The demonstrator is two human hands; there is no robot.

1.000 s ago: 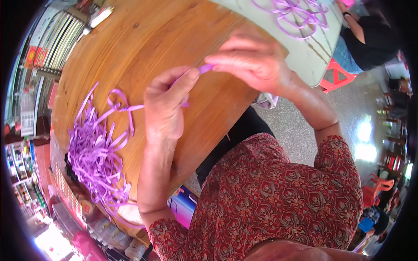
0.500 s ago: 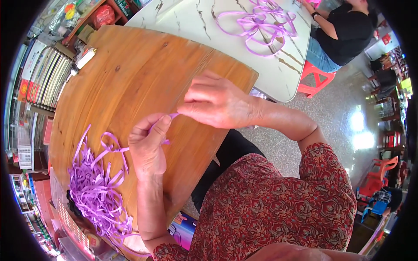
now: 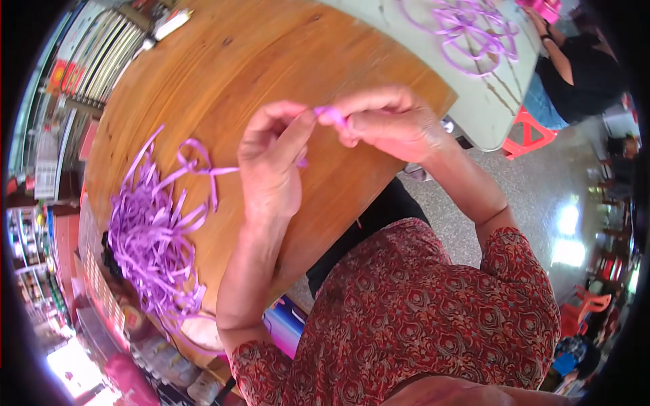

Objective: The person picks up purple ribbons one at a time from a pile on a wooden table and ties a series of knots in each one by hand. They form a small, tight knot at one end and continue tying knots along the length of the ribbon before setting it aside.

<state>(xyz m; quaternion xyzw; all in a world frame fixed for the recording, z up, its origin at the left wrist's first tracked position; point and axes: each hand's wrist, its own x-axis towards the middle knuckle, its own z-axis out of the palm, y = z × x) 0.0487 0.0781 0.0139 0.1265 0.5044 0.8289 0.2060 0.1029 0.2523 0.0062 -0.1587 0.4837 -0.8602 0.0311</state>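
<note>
A narrow purple ribbon [image 3: 326,112] runs between my two hands above the wooden table. My left hand [image 3: 274,152] pinches it between thumb and forefinger, and a bit of ribbon shows below the palm. Close beside it, my right hand [image 3: 389,122] is closed on the same ribbon with thumb and curled fingers. A big tangled pile of purple ribbon [image 3: 152,250] lies on the table to the left of my left forearm. From that pile a looped strand [image 3: 196,162] reaches toward my left hand; whether it joins the held piece is hidden.
The wooden table [image 3: 223,74] meets a white marbled table [image 3: 484,125] at its far right, with more purple ribbon [image 3: 474,30] on it. A person in black [image 3: 589,74] sits there on a red plastic stool [image 3: 528,135]. Shelves with upright books [image 3: 101,57] stand at left.
Both hands appear higher and further right, and the whole view has shifted. My right hand has turned, its fingers now pointing at my left fingertips. Both still hold the ribbon.
</note>
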